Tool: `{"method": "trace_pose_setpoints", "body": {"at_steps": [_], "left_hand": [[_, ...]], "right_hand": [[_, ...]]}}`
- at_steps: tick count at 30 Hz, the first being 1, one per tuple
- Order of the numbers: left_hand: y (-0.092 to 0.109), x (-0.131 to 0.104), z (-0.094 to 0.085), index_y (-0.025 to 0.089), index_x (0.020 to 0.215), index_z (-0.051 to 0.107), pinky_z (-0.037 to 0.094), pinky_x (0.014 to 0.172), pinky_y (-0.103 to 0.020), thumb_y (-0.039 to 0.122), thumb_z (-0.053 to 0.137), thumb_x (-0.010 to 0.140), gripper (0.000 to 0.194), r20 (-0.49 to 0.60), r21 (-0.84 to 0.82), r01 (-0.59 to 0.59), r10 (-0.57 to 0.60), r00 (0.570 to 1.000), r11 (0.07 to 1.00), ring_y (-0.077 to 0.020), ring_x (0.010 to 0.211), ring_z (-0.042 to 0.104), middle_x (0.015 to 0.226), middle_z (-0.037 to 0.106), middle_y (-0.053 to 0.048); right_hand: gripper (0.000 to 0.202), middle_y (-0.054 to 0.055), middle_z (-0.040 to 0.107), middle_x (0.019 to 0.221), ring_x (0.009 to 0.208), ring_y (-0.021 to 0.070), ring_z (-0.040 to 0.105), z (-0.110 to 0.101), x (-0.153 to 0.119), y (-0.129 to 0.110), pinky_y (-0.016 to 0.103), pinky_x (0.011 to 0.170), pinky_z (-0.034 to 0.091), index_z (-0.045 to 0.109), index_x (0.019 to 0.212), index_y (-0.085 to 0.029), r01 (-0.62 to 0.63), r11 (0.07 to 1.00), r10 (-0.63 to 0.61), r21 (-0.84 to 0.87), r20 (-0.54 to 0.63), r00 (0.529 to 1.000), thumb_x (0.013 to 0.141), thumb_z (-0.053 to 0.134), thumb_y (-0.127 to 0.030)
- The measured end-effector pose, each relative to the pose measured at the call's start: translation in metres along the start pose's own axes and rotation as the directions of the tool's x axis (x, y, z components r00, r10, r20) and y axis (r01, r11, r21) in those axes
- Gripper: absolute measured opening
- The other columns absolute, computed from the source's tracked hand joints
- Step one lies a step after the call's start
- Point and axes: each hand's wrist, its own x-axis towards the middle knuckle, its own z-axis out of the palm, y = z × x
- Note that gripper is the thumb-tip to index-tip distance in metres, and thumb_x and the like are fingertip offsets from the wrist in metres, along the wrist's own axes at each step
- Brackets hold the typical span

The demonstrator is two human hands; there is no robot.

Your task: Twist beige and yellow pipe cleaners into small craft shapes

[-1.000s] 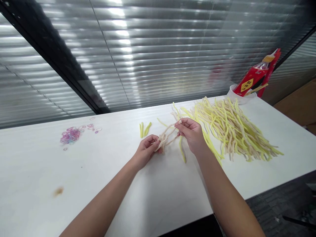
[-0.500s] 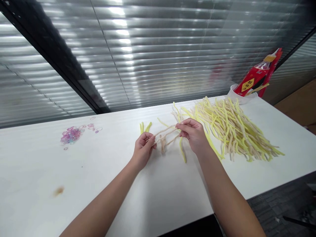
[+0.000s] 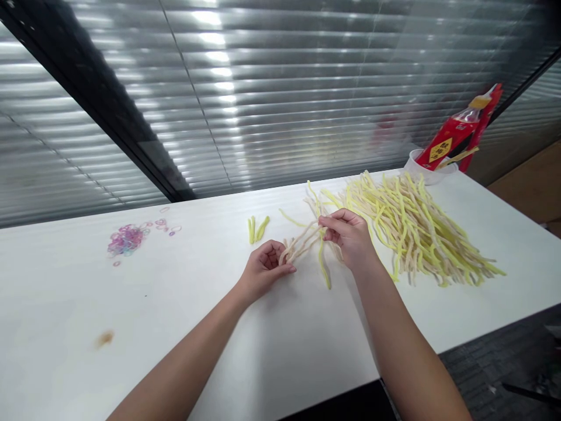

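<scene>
Beige fuzzy strands (image 3: pixel 302 241) stretch between my two hands above the white table. My left hand (image 3: pixel 268 267) is curled round their looped left end, thumb toward the camera. The fingers of my right hand (image 3: pixel 344 234) pinch the other end. Short yellow pieces (image 3: pixel 258 229) lie just behind my left hand. Beneath and beside my right hand are loose yellow and beige strands (image 3: pixel 323 266). A large pile of yellow and beige strands (image 3: pixel 421 234) spreads to the right.
Small pink, purple and blue rings (image 3: pixel 126 240) are heaped on the white table (image 3: pixel 175 304) at the left. At the back right, a red-labelled bottle (image 3: pixel 449 137) leans in a clear plastic bowl (image 3: pixel 427 174). Window blinds (image 3: pixel 280 88) rise behind the table.
My left hand has shifted right and closed round the beige strands' left part, including the short upright bundle. My right hand has moved slightly right. The short yellow pieces are now fully visible.
</scene>
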Motion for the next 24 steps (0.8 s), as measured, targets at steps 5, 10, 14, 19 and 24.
{"method": "trace_pose_setpoints", "body": {"at_steps": [5, 10, 14, 19, 24], "left_hand": [[-0.0015, -0.0013, 0.0017, 0.018, 0.106, 0.065, 0.04, 0.06, -0.024, 0.025, 0.082, 0.064, 0.046, -0.023, 0.126, -0.116, 0.12, 0.993, 0.985, -0.0103, 0.064, 0.046, 0.067, 0.049, 0.003], [0.0014, -0.0024, 0.0009, 0.021, 0.102, 0.072, 0.038, 0.057, -0.025, 0.025, 0.08, 0.067, 0.037, 0.033, 0.433, -0.3, 0.317, 0.948, 0.85, -0.0123, 0.064, 0.048, 0.068, 0.056, -0.001], [0.0042, -0.0046, 0.0033, 0.023, 0.103, 0.072, 0.04, 0.06, -0.026, 0.027, 0.074, 0.074, 0.029, 0.063, 0.578, -0.362, 0.403, 0.913, 0.731, -0.0137, 0.063, 0.052, 0.068, 0.06, -0.002], [0.005, -0.0079, 0.008, 0.023, 0.097, 0.073, 0.04, 0.061, -0.027, 0.028, 0.067, 0.08, 0.019, 0.045, 0.62, -0.333, 0.391, 0.919, 0.71, -0.0155, 0.063, 0.054, 0.073, 0.062, -0.006], [0.0065, -0.01, 0.0082, 0.023, 0.084, 0.074, 0.038, 0.06, -0.027, 0.028, 0.063, 0.082, 0.012, 0.023, 0.598, -0.303, 0.362, 0.932, 0.742, -0.0165, 0.063, 0.053, 0.071, 0.062, -0.006]], "right_hand": [[0.027, -0.004, 0.062, 0.056, 0.044, 0.0067, 0.049, 0.0001, -0.0002, 0.0004, 0.022, 0.047, 0.044, 0.061, 0.061, -0.018, 0.035, 0.999, -0.035, -0.034, -0.01, 0.999, 0.054, 0.084, -0.029], [0.028, -0.003, 0.063, 0.057, 0.045, 0.0066, 0.049, -0.0007, -0.0009, -0.0007, 0.022, 0.049, 0.045, 0.06, 0.061, -0.018, 0.066, 0.996, -0.068, -0.055, -0.03, 0.997, 0.054, 0.084, -0.03], [0.028, -0.004, 0.061, 0.055, 0.045, 0.0064, 0.048, -0.0008, -0.0011, -0.0016, 0.022, 0.049, 0.044, 0.06, 0.06, -0.018, 0.073, 0.996, -0.076, -0.057, -0.05, 0.996, 0.054, 0.084, -0.029], [0.028, -0.002, 0.064, 0.059, 0.044, 0.0064, 0.048, -0.0001, -0.0016, -0.003, 0.022, 0.048, 0.044, 0.061, 0.06, -0.018, 0.074, 0.995, -0.078, -0.065, -0.057, 0.995, 0.053, 0.084, -0.03], [0.029, -0.003, 0.061, 0.053, 0.042, 0.0066, 0.048, 0.0011, -0.0023, -0.0061, 0.022, 0.046, 0.043, 0.06, 0.059, -0.018, 0.097, 0.993, -0.102, -0.062, -0.084, 0.991, 0.049, 0.085, -0.03]]}}
